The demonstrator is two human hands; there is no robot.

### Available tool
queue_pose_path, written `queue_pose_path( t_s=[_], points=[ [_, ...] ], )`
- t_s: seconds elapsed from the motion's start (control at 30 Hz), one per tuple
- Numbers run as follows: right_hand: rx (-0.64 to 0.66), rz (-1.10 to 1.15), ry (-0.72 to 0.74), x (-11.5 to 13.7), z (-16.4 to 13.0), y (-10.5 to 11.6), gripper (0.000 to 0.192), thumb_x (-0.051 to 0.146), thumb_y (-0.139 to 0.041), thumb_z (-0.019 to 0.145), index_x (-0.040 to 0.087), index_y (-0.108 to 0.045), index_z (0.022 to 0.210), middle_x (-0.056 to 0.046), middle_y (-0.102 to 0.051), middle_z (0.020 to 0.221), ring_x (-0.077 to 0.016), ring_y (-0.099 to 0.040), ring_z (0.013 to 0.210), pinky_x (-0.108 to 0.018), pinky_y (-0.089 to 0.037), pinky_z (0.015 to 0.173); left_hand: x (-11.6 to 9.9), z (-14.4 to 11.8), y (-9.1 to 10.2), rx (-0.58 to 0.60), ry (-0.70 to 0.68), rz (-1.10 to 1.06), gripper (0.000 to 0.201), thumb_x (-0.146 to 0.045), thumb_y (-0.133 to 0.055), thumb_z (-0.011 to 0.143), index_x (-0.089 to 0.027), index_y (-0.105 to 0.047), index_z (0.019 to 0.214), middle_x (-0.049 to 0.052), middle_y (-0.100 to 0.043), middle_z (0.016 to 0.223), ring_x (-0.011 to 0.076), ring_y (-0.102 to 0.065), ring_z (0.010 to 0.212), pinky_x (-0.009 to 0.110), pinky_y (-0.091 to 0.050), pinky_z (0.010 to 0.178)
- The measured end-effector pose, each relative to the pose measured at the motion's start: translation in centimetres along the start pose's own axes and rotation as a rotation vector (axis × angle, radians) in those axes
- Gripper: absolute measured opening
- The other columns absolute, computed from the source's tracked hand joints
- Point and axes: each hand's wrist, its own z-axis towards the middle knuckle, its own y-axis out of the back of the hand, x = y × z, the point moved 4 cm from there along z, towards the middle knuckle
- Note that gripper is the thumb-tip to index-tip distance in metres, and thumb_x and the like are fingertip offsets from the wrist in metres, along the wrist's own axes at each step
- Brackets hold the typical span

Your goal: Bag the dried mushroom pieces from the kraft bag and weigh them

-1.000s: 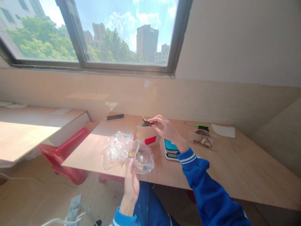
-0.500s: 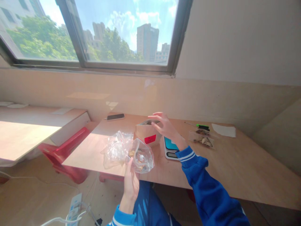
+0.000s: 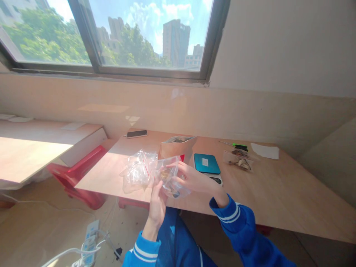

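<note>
Both hands hold a small clear zip bag [image 3: 170,178] with brownish pieces inside, just above the near edge of a wooden desk [image 3: 278,193]. The left hand [image 3: 158,204] grips it from below; the right hand [image 3: 191,178] pinches its side, fingers closed on the plastic. More empty clear bags [image 3: 138,171] lie touching it. Behind stand an open kraft paper pouch [image 3: 176,148] and a teal kitchen scale [image 3: 207,165]. A phone [image 3: 136,134] lies farther back.

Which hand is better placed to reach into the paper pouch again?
Right. The right hand is at the small bag's mouth, nearest the open paper pouch behind it; the left hand grips the bag from below.
</note>
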Motion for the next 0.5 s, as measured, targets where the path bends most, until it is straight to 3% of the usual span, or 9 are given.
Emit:
queue_pose_path(
  t_s=[0.23,0.37,0.5],
  points=[
    [0.003,0.199,-0.07,-0.5,-0.1,-1.0,0.028,0.023,-0.054,0.09,0.021,-0.063,0.116,-0.007,-0.068,0.114,-0.0201,-0.065,0.1,-0.034,-0.054,0.087,-0.3,0.5,0.7,-0.031,-0.22,0.411,0.05,-0.04,-0.06,0.087,-0.03,-0.053,0.135,0.002,-0.05,0.146,0.0226,-0.039,0.139,0.032,-0.034,0.113],
    [-0.054,0.243,-0.105,-1.0,-0.3,-1.4,0.029,0.024,-0.06,0.085,0.019,-0.062,0.114,-0.008,-0.067,0.113,-0.0214,-0.065,0.099,-0.035,-0.054,0.084,-0.4,0.5,0.6,-0.03,-0.265,0.498,0.049,-0.041,-0.057,0.088,-0.029,-0.052,0.135,0.003,-0.053,0.143,0.0234,-0.042,0.137,0.034,-0.035,0.112],
    [-0.076,0.242,-0.073,-1.5,-0.2,-1.8,0.031,0.014,-0.058,0.079,0.018,-0.061,0.11,-0.007,-0.064,0.106,-0.018,-0.062,0.093,-0.031,-0.054,0.079,-0.2,0.5,0.6,-0.002,-0.277,0.511,0.05,-0.04,-0.059,0.087,-0.029,-0.052,0.135,0.005,-0.056,0.14,0.0234,-0.047,0.133,0.036,-0.037,0.111]
  ],
)
